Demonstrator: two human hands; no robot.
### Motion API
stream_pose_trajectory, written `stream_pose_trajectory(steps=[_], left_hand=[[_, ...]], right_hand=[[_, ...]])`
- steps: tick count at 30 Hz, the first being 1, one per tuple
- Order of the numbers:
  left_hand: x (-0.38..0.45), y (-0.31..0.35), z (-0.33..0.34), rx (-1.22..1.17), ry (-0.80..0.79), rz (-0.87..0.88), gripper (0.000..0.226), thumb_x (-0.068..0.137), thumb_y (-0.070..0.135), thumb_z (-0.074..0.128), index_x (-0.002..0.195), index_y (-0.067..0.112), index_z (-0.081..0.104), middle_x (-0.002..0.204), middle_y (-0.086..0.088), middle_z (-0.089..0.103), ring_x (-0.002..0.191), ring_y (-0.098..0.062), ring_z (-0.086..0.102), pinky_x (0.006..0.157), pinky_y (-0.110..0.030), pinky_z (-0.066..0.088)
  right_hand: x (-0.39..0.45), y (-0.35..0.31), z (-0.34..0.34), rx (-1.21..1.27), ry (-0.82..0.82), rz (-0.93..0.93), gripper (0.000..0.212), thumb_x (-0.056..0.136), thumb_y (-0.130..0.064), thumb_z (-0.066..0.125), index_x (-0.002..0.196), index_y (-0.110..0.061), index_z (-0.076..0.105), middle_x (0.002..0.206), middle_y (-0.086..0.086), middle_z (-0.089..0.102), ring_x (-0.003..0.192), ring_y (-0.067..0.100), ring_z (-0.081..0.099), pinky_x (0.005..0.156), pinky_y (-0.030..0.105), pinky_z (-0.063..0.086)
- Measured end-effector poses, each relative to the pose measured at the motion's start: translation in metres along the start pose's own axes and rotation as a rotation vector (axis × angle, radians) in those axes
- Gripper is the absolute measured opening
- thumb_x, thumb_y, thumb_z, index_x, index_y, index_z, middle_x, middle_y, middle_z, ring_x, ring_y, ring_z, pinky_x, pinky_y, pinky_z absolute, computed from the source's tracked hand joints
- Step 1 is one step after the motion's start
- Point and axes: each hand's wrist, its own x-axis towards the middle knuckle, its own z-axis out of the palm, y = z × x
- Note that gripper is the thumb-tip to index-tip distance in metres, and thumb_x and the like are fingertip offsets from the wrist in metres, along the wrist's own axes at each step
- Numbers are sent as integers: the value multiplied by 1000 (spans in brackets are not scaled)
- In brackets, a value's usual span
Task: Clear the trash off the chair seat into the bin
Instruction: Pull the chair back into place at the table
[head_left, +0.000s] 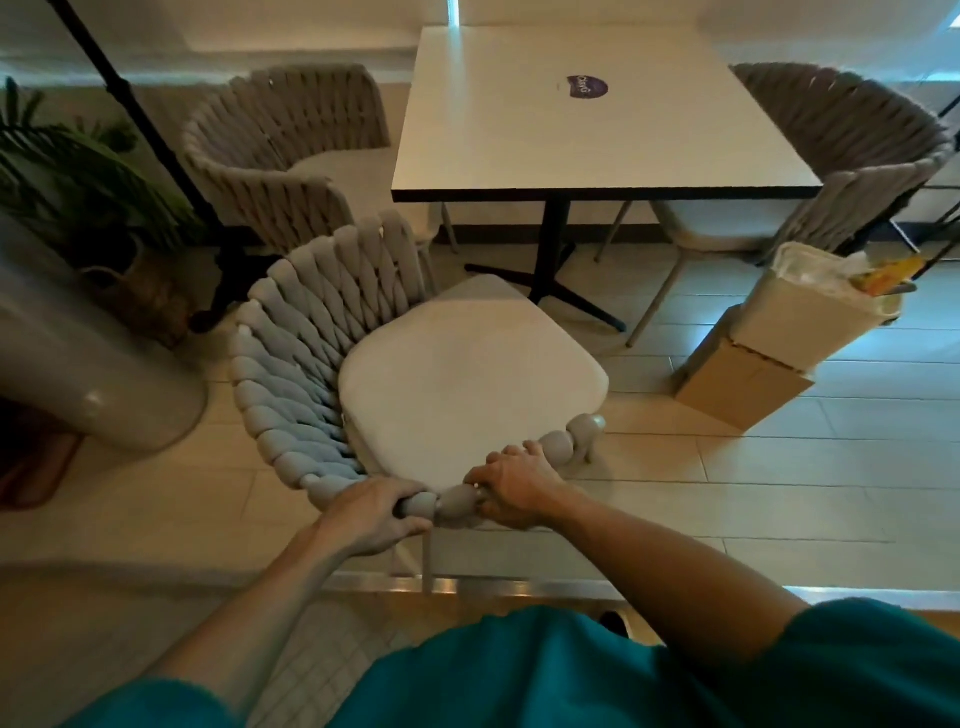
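A grey woven-rope chair (306, 358) stands in front of me, its pale seat cushion (467, 374) bare with nothing lying on it. My left hand (371, 514) grips the chair's padded rim at the near edge. My right hand (511, 488) grips the same rim just to the right. A white bin (810, 306) stands at the right on a cardboard box (737, 384), with yellow and white trash (878, 273) showing at its top.
A white square table (597, 114) on a black pedestal stands behind the chair, with two more woven chairs (280, 135) (857, 150) at its sides. A potted plant (78, 176) and a large pale rounded object (78, 374) sit at the left. Tiled floor lies between chair and bin.
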Motion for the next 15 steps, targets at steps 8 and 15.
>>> stream_pose_trajectory(steps=[8, 15], left_hand=[[9, 69, 27, -61, 41, -46, 35, 78, 54, 63, 109, 38, 61, 102, 13, 65, 97, -11, 59, 84, -36, 50], [30, 153, 63, -100, 80, -58, 32, 78, 60, 58, 96, 33, 59, 92, 8, 65, 88, -15, 59, 71, -33, 46]], right_hand=[[-29, 57, 2, 8, -6, -13, 40, 90, -41, 50, 130, -36, 50, 129, 2, 55, 127, 25, 42, 111, 57, 16], [-63, 136, 6, -15, -16, -23, 37, 89, -40, 56, 126, -37, 53, 125, -4, 57, 130, 20, 40, 114, 59, 9]])
